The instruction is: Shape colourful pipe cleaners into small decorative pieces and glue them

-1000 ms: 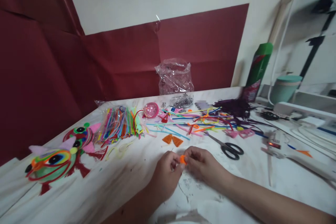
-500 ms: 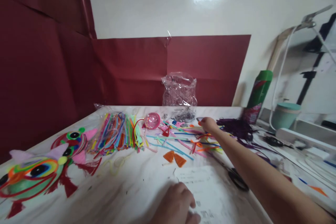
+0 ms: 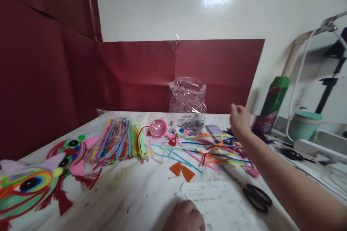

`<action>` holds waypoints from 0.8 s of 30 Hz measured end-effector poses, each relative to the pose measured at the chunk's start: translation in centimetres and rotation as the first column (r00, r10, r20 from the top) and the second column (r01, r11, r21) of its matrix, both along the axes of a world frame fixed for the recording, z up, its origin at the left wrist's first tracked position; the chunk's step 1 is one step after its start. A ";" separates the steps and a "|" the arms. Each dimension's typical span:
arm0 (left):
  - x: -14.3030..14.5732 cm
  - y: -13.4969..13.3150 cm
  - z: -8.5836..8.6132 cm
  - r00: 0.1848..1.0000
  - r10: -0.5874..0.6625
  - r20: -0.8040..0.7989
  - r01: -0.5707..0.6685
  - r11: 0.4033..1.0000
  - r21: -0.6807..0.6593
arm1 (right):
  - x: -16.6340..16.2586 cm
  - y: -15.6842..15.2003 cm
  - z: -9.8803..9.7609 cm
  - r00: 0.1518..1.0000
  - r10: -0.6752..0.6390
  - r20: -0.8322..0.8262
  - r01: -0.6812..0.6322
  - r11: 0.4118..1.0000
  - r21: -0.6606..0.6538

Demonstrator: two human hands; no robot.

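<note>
Here's the right hand (image 3: pixel 240 118), right of centre in the frame, at the end of a forearm that slants up from the lower right corner. It looks closed, fingers curled in and tips drawn together; nothing shows in it, though something thin could be hidden.

And look what lies nearest: the purple strands (image 3: pixel 228 131), towards the back of the desk (image 3: pixel 114 202). One dark patch peeks out just below and left of the hand, more spreads to the right of the wrist. So, seen from here, the strands lie below the hand, their middle covered by wrist and forearm. The long axis? Hard to call with that much hidden; from the two ends showing, it seems to run roughly left to right, across the forearm. Touching or apart, I can't tell, though the hand seems raised.

No contest over which hand is nearer: it's the right. The left hand (image 3: pixel 187 217) is well apart, down at the bottom centre, knuckles up, beside or over the left edge of the paper (image 3: pixel 217 195). Its fingers are tucked out of sight, so no telling whether it grips anything.

Around the right hand: the green bottle (image 3: pixel 272 106) close by to its right, the loose stems (image 3: pixel 207 155) down to its left, and the scissors (image 3: pixel 256 196) well below, left of the forearm.
</note>
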State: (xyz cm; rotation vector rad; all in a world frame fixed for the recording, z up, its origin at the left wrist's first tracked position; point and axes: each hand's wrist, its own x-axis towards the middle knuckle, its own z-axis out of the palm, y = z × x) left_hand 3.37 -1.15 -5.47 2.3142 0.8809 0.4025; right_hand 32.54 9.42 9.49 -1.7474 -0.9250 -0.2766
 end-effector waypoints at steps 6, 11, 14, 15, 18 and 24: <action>-1.1 -2.3 3.8 0.996 0.002 0.086 -0.012 0.992 0.122 | -4.8 -12.7 -0.3 0.980 0.112 0.166 -0.138 0.977 0.159; -1.1 -2.5 5.0 0.967 0.031 0.253 -0.079 0.980 0.185 | -9.5 -17.5 -7.7 0.759 0.474 0.446 -0.438 0.879 -0.187; -1.4 -1.7 5.5 0.899 0.262 0.349 -0.310 0.946 0.089 | -10.8 -17.5 -11.4 0.499 0.682 0.535 -0.541 0.727 -0.423; -1.8 -1.3 5.7 0.882 0.341 0.325 -0.376 0.926 0.047 | -10.8 -17.3 -12.0 0.461 0.717 0.524 -0.556 0.693 -0.459; -4.8 0.5 6.7 0.868 0.434 0.243 -0.459 0.887 0.056 | -10.4 -16.8 -12.6 0.421 0.797 0.434 -0.602 0.603 -0.523; -13.8 5.4 8.9 0.702 0.705 0.102 -0.712 0.696 0.087 | -9.5 -16.6 -12.2 0.375 0.858 0.352 -0.653 0.514 -0.557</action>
